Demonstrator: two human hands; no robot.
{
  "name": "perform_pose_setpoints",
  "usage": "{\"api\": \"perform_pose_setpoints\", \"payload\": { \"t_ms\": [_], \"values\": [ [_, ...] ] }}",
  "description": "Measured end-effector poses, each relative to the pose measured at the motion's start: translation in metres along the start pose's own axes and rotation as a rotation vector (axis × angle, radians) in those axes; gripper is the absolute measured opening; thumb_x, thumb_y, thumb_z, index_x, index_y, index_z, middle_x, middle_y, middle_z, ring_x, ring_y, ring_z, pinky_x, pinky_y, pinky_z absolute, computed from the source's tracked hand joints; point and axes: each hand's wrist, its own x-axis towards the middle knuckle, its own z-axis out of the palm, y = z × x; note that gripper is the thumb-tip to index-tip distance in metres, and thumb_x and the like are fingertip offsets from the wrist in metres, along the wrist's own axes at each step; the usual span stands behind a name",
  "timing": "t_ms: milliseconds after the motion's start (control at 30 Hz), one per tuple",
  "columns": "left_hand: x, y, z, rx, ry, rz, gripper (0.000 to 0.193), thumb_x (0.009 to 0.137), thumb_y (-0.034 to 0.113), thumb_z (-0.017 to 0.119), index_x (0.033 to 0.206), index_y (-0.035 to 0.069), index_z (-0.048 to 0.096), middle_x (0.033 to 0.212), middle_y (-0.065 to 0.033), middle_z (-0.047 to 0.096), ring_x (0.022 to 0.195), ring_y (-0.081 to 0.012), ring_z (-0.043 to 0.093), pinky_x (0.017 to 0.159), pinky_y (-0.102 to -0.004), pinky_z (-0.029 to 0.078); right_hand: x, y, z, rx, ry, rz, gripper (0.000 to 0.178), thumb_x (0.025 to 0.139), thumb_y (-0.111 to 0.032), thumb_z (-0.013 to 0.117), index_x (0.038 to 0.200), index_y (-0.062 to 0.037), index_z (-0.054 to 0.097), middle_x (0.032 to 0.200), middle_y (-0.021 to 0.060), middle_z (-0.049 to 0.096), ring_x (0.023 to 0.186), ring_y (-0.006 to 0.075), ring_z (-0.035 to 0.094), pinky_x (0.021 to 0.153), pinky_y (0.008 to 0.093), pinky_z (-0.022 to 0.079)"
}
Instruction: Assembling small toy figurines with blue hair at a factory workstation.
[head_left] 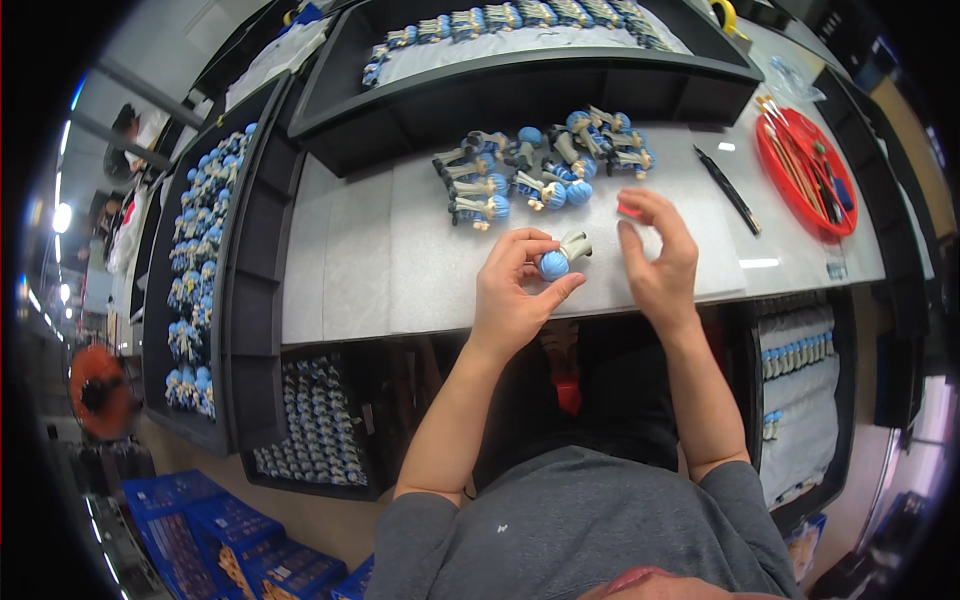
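My left hand [510, 295] is closed around a small figurine with a ribbed blue head [555, 265]. The figurine is tilted, its pale legs pointing up and to the right. To its right is my right hand [665, 260], thumb and fingers curved toward each other. Between their tips shows a small red piece [629, 211], too small to name. Beyond both hands, several more blue-headed figurines [480, 187] lie in a loose group on the pale work surface [350, 260].
A large black tray [530, 85] with rows of figurines spans the back. Another filled black tray [255, 260] stands at the left. On the right lie a black pen-like tool [728, 188] and a red oval basket [770, 165] of brushes. Figurine trays [835, 400] sit below the table edge.
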Motion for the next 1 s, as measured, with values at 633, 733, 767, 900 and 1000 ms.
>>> {"api": "perform_pose_setpoints", "payload": {
  "t_ms": [633, 733, 767, 900, 1000],
  "values": [
    [0.001, -0.002, 0.021, 0.639, 0.036, 0.198, 0.033, 0.086, 0.022, 0.057, 0.109, 0.002, 0.046, 0.086, -0.0151, 0.054, 0.078, -0.0306, 0.051, 0.069, -0.0404, 0.042, 0.008, 0.007, -0.003, -0.031, -0.159, 0.304, 0.009, 0.076, 0.0, 0.063, 0.084, -0.0015, 0.067, 0.076, 0.0062, 0.06, 0.064, 0.0095, 0.054, 0.058, 0.0219, 0.044],
    [0.002, 0.0, 0.021, 0.651, 0.028, 0.174, 0.031, 0.085, 0.022, 0.057, 0.106, 0.002, 0.046, 0.085, -0.015, 0.054, 0.079, -0.0312, 0.051, 0.068, -0.0407, 0.041, 0.0, -0.006, 0.008, 0.126, -0.139, 0.215, 0.006, 0.075, 0.001, 0.063, 0.08, -0.0005, 0.067, 0.072, 0.0061, 0.059, 0.062, 0.0095, 0.053, 0.056, 0.0217, 0.042],
    [0.002, -0.001, 0.022, 0.652, 0.024, 0.172, 0.031, 0.085, 0.022, 0.057, 0.106, 0.002, 0.046, 0.085, -0.015, 0.054, 0.079, -0.0312, 0.051, 0.068, -0.0407, 0.041, -0.003, -0.003, 0.009, 0.127, -0.138, 0.219, 0.006, 0.075, 0.001, 0.063, 0.08, -0.0005, 0.067, 0.072, 0.0061, 0.059, 0.062, 0.0095, 0.053, 0.056, 0.0217, 0.042],
    [0.002, 0.0, 0.024, 0.676, 0.029, 0.158, 0.03, 0.085, 0.021, 0.057, 0.104, 0.002, 0.046, 0.084, -0.0148, 0.053, 0.079, -0.0317, 0.051, 0.068, -0.041, 0.041, -0.004, 0.003, -0.001, -0.039, -0.19, 0.238, 0.004, 0.073, 0.004, 0.064, 0.075, 0.0008, 0.065, 0.072, 0.0089, 0.059, 0.061, 0.0121, 0.055, 0.055, 0.023, 0.043],
    [0.003, 0.001, 0.025, 0.697, 0.027, 0.149, 0.03, 0.084, 0.02, 0.058, 0.103, 0.001, 0.046, 0.086, -0.0138, 0.053, 0.078, -0.0309, 0.05, 0.067, -0.0402, 0.041, 0.002, -0.005, -0.004, -0.009, -0.146, 0.264, 0.009, 0.073, 0.005, 0.062, 0.081, 0.0022, 0.062, 0.068, 0.0094, 0.059, 0.06, 0.0128, 0.056, 0.055, 0.0246, 0.044]
  ]
}}
